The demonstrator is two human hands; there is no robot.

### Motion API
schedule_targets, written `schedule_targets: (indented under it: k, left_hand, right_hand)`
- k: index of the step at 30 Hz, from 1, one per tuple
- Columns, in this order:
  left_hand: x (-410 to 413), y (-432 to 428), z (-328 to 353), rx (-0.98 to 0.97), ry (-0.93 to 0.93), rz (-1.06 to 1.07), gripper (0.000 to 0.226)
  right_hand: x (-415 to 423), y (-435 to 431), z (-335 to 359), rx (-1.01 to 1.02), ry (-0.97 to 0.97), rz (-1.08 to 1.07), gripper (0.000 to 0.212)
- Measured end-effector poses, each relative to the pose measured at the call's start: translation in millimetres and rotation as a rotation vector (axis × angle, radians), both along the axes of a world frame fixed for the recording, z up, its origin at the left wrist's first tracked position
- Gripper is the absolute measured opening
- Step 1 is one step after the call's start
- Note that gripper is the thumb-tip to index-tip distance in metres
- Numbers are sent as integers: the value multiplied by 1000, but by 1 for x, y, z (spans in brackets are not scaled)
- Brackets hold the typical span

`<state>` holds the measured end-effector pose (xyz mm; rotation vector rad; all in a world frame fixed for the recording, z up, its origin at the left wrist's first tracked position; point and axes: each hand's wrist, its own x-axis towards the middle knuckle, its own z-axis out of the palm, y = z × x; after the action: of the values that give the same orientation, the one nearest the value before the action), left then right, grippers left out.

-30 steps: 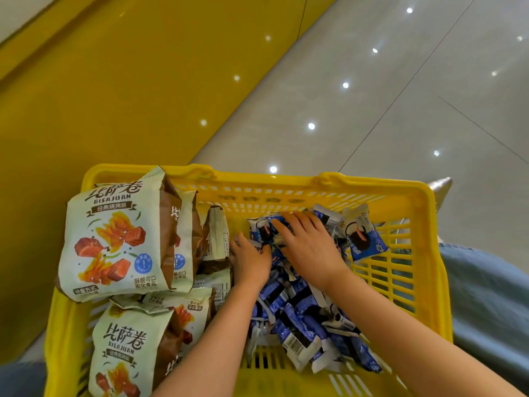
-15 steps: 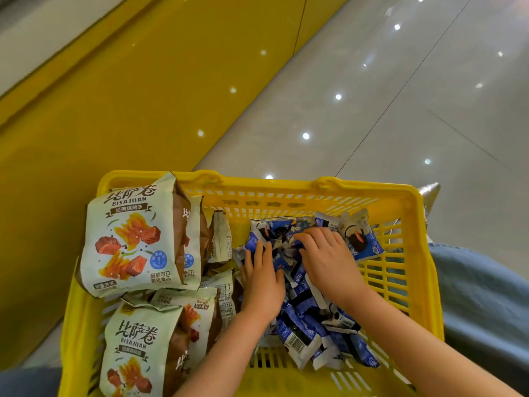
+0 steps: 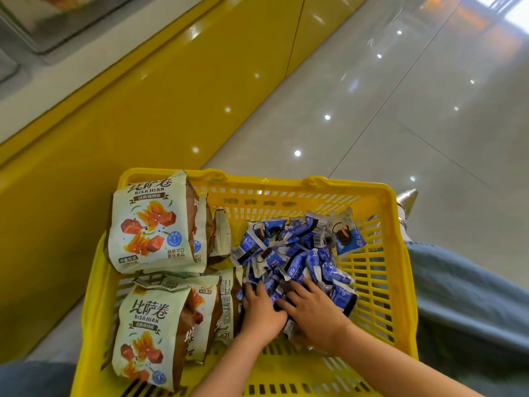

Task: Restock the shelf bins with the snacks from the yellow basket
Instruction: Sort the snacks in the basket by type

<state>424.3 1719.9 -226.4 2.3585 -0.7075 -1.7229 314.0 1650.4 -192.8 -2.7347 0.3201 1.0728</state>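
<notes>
Head: yellow basket (image 3: 343,186) holds green bags (image 3: 151,224), blue packets (image 3: 300,253).

A shop is being shown: a yellow plastic shopping basket (image 3: 257,184) is being occupied by branded snack bags (image 3: 151,224) and small blue wrapped packets (image 3: 300,253), ceiling spotlights are being reflected by a glossy tiled floor (image 3: 400,124), and the aisle is being bordered by a yellow display fixture (image 3: 143,110)

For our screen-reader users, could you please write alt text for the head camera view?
A left hand and right hand rest on a pile of small blue snack packets in a yellow basket; large green snack bags fill its left side.
</notes>
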Motion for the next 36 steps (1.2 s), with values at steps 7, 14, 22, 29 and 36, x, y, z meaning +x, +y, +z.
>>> schedule_targets:
  k: [7,14,22,29,36]
  left_hand:
    - [8,0,-2,-157,133,87,61]
    - [22,13,22,-319,24,-5,46]
    - [44,11,24,-439,-82,-50,42]
    - [39,-36,-23,-159,-47,148,55]
    - [24,-46,-39,-123,19,184,65]
  right_hand:
    - [8,1,11,-125,127,-74,63]
    - [31,-2,-5,215,-231,-257,52]
    - [44,27,-33,94,-94,-105,58]
    - [20,-6,1,-12,-336,-214,36]
    - [-6,-34,-7,-158,31,-626,78]
